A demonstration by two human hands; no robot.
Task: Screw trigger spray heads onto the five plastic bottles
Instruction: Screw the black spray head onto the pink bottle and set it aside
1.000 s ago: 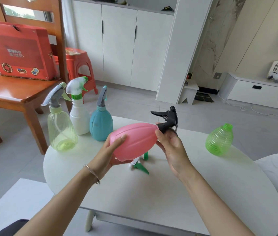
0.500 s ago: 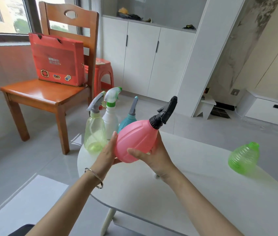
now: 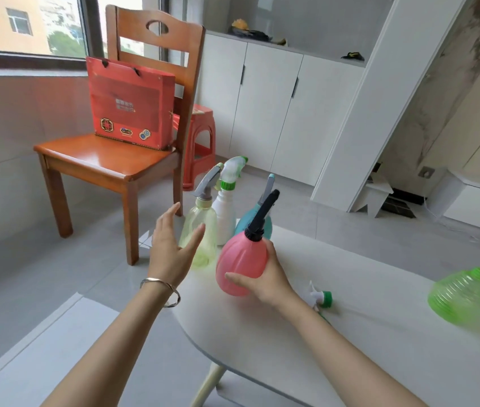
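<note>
right hand (image 3: 265, 279) gripping pink bottle (image 3: 240, 264) — left hand (image 3: 171, 248) spread, free

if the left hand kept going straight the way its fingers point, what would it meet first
Probably the yellow bottle. The open left hand points up and away, with that bottle just beside its fingertips. Depth is unclear, so it might slip past on the bottle's left, toward the chair.

Wooden chair (image 3: 106, 160), white cabinets (image 3: 268, 110), grey tiled floor (image 3: 27, 277)

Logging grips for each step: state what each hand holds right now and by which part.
The right hand holds the pink bottle by its round body, fingers wrapped around the lower side. The left hand is open and holds nothing.
</note>
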